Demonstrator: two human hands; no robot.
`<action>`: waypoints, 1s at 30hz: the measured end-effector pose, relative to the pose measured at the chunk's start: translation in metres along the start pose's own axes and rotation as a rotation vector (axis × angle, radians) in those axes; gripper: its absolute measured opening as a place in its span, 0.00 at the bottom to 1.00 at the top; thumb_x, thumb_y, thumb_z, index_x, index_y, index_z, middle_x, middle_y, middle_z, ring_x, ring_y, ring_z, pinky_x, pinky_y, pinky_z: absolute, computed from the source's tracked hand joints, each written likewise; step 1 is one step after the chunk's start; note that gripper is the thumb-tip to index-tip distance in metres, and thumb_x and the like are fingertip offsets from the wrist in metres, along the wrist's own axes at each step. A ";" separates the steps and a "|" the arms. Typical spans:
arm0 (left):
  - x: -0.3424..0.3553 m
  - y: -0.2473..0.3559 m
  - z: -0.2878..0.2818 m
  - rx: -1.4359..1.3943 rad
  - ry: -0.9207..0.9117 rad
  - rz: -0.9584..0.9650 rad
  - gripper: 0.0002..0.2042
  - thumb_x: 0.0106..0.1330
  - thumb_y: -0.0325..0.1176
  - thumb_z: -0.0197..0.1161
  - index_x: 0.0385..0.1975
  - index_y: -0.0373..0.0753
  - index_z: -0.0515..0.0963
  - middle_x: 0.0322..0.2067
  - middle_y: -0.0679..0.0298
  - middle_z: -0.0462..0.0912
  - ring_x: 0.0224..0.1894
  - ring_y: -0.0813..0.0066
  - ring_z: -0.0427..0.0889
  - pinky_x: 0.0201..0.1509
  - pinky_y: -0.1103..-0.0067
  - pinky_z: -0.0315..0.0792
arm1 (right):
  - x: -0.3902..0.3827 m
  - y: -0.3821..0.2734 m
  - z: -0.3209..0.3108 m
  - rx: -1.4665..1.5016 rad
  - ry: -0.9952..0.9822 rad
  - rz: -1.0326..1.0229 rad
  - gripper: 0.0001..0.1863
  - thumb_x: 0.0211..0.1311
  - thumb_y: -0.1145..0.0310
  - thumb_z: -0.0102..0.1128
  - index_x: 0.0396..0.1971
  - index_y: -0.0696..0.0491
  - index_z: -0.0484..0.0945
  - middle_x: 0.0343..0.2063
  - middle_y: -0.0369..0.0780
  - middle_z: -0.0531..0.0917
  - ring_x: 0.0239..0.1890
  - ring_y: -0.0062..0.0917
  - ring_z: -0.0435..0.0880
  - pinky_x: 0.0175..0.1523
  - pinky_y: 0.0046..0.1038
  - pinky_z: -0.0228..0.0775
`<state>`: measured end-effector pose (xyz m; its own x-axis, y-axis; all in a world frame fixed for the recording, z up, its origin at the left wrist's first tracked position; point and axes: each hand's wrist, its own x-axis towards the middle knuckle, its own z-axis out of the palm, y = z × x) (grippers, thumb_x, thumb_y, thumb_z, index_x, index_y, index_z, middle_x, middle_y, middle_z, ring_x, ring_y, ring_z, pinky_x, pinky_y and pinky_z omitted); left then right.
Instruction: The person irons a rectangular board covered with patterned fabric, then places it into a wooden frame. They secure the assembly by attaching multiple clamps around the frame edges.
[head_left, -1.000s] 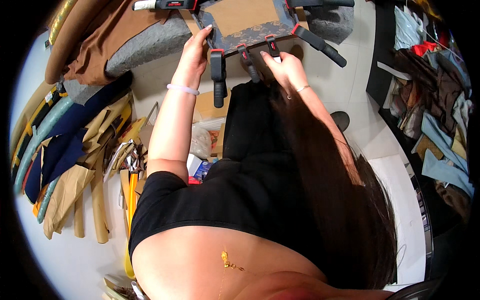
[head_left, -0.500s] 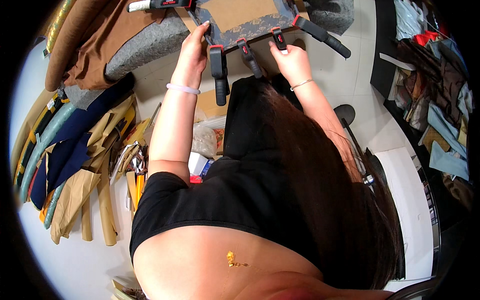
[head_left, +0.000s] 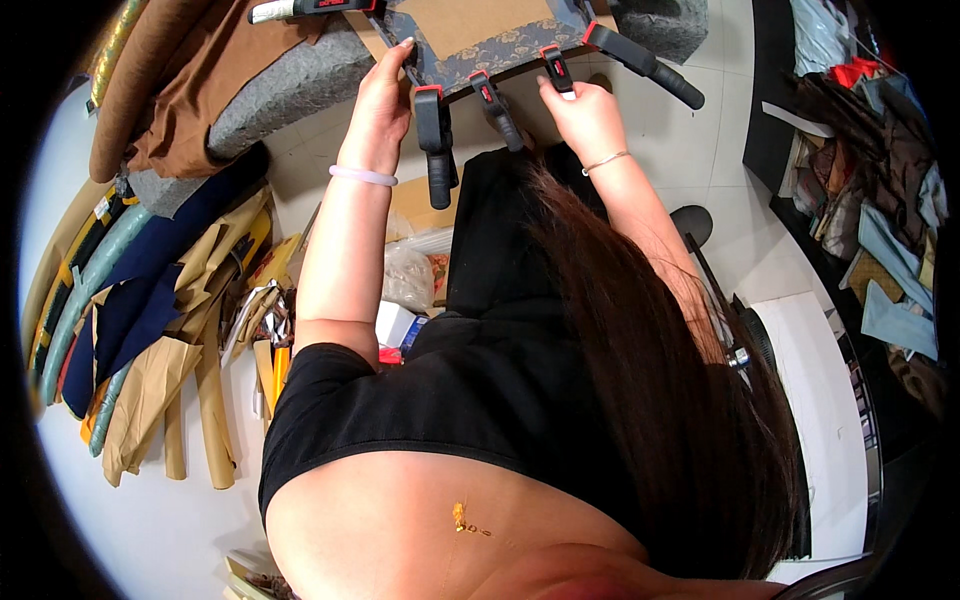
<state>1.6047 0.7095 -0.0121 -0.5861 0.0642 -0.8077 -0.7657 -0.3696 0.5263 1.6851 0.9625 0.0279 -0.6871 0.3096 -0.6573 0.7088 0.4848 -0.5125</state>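
Note:
At the top of the head view is a panel (head_left: 492, 30), a brown board with a dark patterned fabric border. Several black-and-red clamps grip its edges, among them a front-left clamp (head_left: 433, 140) and a middle clamp (head_left: 496, 108). My left hand (head_left: 378, 108) is closed round the panel's left edge, thumb up, most fingers hidden. My right hand (head_left: 586, 118) is closed at a small clamp (head_left: 556, 70) on the near edge, its thumb against the clamp and its other fingers out of sight. A longer clamp (head_left: 645, 65) sticks out from the right corner.
Grey padded material (head_left: 290, 95) and brown cloth (head_left: 190, 90) lie at the upper left. Rolls of fabric and brown paper (head_left: 150, 400) stand on the left. A pile of fabric scraps (head_left: 860, 200) lies at the right. Below the panel are a plastic bag (head_left: 408, 280) and tiled floor (head_left: 690, 150).
The panel and its clamps have shifted very slightly toward the upper left in view. Both hands keep their places on it.

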 end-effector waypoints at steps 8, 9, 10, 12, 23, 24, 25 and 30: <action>-0.005 0.001 0.004 0.005 0.003 -0.003 0.21 0.63 0.40 0.64 0.52 0.36 0.71 0.45 0.57 0.78 0.45 0.61 0.80 0.52 0.66 0.76 | 0.003 0.007 -0.007 -0.030 -0.128 -0.014 0.26 0.56 0.46 0.65 0.27 0.60 0.81 0.23 0.42 0.84 0.24 0.26 0.80 0.34 0.31 0.73; -0.006 0.000 0.005 0.004 0.007 0.006 0.21 0.63 0.40 0.64 0.52 0.36 0.71 0.45 0.57 0.79 0.45 0.61 0.80 0.52 0.66 0.76 | 0.000 0.009 -0.006 0.174 -0.210 0.023 0.26 0.57 0.47 0.64 0.33 0.59 0.79 0.30 0.44 0.83 0.29 0.27 0.81 0.37 0.32 0.74; -0.007 0.000 0.006 0.003 0.009 0.017 0.21 0.63 0.40 0.64 0.52 0.36 0.71 0.45 0.57 0.79 0.45 0.62 0.80 0.52 0.66 0.76 | -0.004 0.013 -0.004 0.379 -0.290 0.060 0.26 0.59 0.48 0.64 0.39 0.59 0.77 0.37 0.45 0.83 0.35 0.28 0.82 0.41 0.33 0.75; -0.008 0.001 0.009 0.000 0.012 0.022 0.21 0.64 0.40 0.64 0.52 0.36 0.71 0.45 0.57 0.79 0.46 0.62 0.80 0.52 0.67 0.76 | -0.016 0.020 -0.001 0.805 -0.403 0.131 0.27 0.61 0.51 0.64 0.48 0.58 0.72 0.48 0.48 0.80 0.45 0.32 0.81 0.48 0.35 0.76; -0.010 -0.005 0.007 -0.002 -0.006 0.033 0.19 0.64 0.40 0.63 0.50 0.37 0.72 0.43 0.59 0.80 0.46 0.64 0.79 0.53 0.68 0.74 | -0.027 -0.009 0.043 0.126 -0.218 -0.210 0.29 0.54 0.50 0.66 0.37 0.65 0.79 0.28 0.51 0.84 0.33 0.38 0.86 0.40 0.33 0.75; -0.011 -0.004 0.007 0.002 0.001 0.030 0.19 0.64 0.40 0.63 0.50 0.37 0.72 0.43 0.60 0.80 0.46 0.64 0.79 0.53 0.69 0.74 | -0.027 -0.013 0.044 0.048 -0.243 -0.181 0.27 0.54 0.49 0.65 0.34 0.64 0.80 0.27 0.52 0.83 0.33 0.41 0.85 0.40 0.34 0.75; -0.011 -0.004 0.008 0.001 0.005 0.026 0.19 0.64 0.40 0.63 0.50 0.37 0.72 0.43 0.60 0.80 0.46 0.64 0.79 0.53 0.69 0.74 | -0.028 -0.024 0.037 -0.034 -0.265 -0.152 0.26 0.54 0.49 0.64 0.32 0.63 0.80 0.26 0.53 0.83 0.33 0.44 0.84 0.40 0.34 0.75; -0.012 -0.003 0.009 -0.026 -0.016 0.018 0.18 0.64 0.40 0.63 0.50 0.37 0.73 0.43 0.60 0.80 0.47 0.65 0.79 0.53 0.69 0.74 | -0.032 -0.028 0.042 0.035 -0.226 -0.065 0.23 0.56 0.50 0.61 0.21 0.59 0.80 0.19 0.52 0.80 0.28 0.47 0.82 0.35 0.36 0.74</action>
<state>1.6117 0.7184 -0.0021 -0.6043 0.0715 -0.7936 -0.7477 -0.3949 0.5338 1.6943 0.9049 0.0404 -0.6808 0.0856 -0.7275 0.6722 0.4675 -0.5741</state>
